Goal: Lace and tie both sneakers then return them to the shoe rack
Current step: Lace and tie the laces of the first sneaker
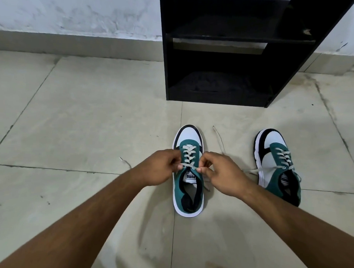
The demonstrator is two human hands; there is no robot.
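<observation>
The near sneaker (189,175) has a white tongue label (191,177) that reads "PUMA", seen upside down.

The far sneaker's (278,164) label is too small to read.

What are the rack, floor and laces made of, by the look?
Rack: probably laminated board, matte black; flat panels, square edges. Floor: glazed or polished stone-look tile, beige; grout lines, soft sheen. Laces: flat woven fabric, off-white, matte; one end looks frayed.

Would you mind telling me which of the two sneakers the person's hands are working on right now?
The sneaker in the middle of the view: the left hand and right hand pinch its lace at the top eyelets. The other sneaker, further right, lies untouched.
</observation>
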